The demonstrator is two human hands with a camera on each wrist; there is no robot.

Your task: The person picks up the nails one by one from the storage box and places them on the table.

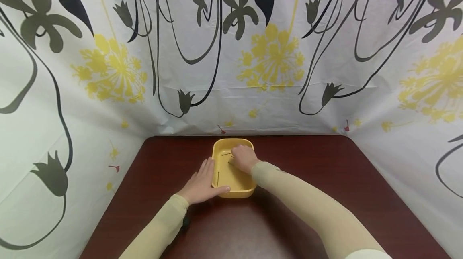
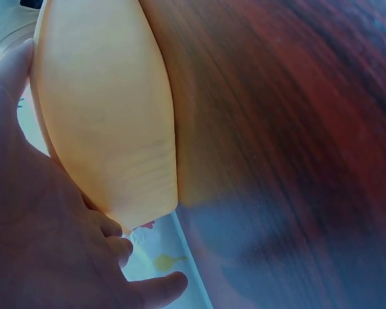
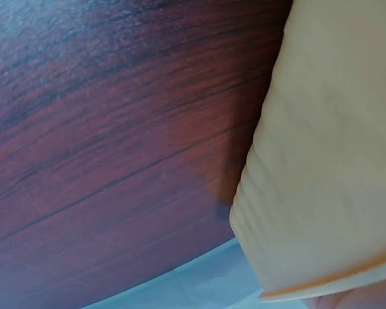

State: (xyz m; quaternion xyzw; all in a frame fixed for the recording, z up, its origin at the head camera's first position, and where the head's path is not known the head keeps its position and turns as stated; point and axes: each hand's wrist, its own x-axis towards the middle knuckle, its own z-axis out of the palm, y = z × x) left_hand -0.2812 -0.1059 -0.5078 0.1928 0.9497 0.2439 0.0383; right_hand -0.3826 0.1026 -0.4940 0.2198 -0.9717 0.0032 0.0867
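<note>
A yellow rectangular tray point(image 1: 233, 193) with raised walls and rounded corners is on the dark red table. My left hand point(image 1: 201, 184) lies along its left side, fingers straight against the outer wall and thumb across the near left rim. The left wrist view shows the outer tray wall point(image 2: 109, 116) beside that hand point(image 2: 45, 225). Inside the tray, several thin dark sticks lie on the floor, one stick point(image 1: 218, 178) by the left wall and another stick point(image 1: 226, 154) farther back. My right hand point(image 1: 245, 158) reaches in over the right rim, fingers curled down by a stick; I cannot tell if it pinches one.
A glossy wood-grain table point(image 1: 307, 162) extends around the tray. White curtain point(image 1: 202, 74) with grey and yellow flowers hangs behind and on both sides of the table. In the right wrist view, the tray's outer wall point(image 3: 328, 141) fills the right side.
</note>
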